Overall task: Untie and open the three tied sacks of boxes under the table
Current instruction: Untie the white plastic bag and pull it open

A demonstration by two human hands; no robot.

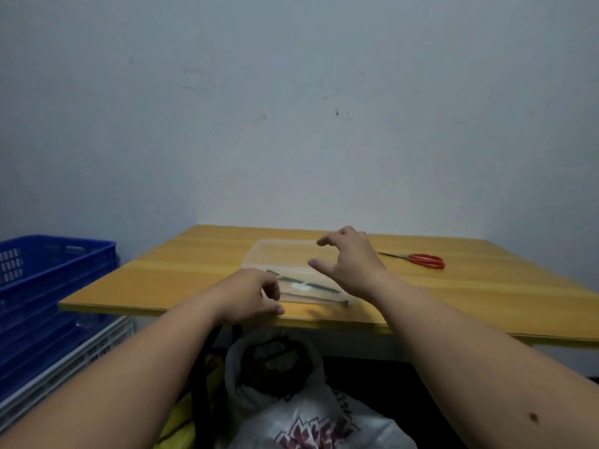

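Note:
A white plastic sack (311, 413) with red print lies under the yellow table (181, 270), its mouth gaping over dark boxes (275, 358). Beside it on the left shows a yellow sack (181, 413). Other sacks are hidden. My left hand (256, 294) hovers at the table's front edge with fingers loosely curled, holding nothing. My right hand (346, 260) floats above a clear plastic box (278, 254) on the table, fingers spread.
Red-handled scissors (421, 260) lie on the table's right part. Stacked blue crates (48, 286) and a white crate (81, 361) stand at the left. A pale wall rises behind the table. The clear box holds thin dark strips.

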